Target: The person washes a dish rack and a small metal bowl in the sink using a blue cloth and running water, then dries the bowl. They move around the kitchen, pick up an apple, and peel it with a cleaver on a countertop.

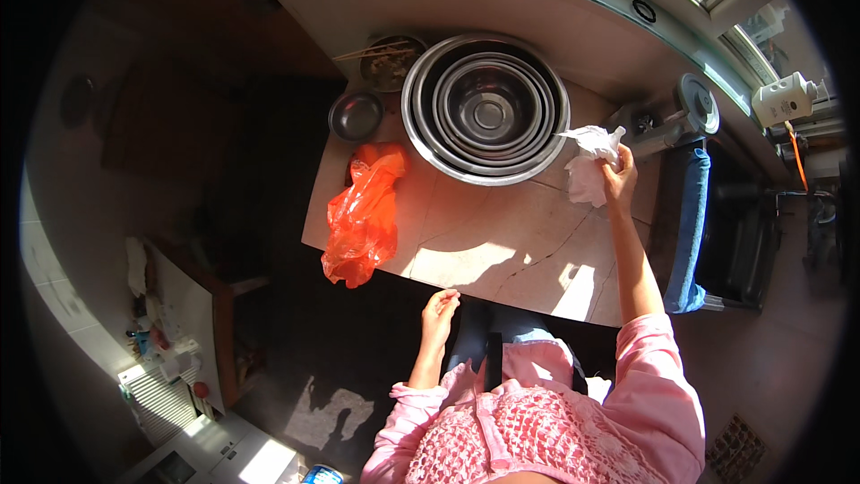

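Note:
My right hand (619, 178) grips a crumpled white tissue-like sheet (588, 178) above the right part of the tiled worktop (484, 222). Just left of the sheet is a nested stack of stainless steel basins (489, 114), largest outside and smallest in the middle. My left hand (440, 317) is at the worktop's front edge, fingers curled together, with nothing visible in it. A thin orange-red plastic bag (363, 222) lies on the left side, its lower end hanging over the front edge. Whatever the bag covers is hidden.
A small metal bowl (356, 117) and a bowl of food with chopsticks (392, 67) stand at the back left. On the right are a lidded container (695, 104), a blue cloth (692, 228) over a rail and a dark sink (739, 242). A window ledge (645, 33) runs behind.

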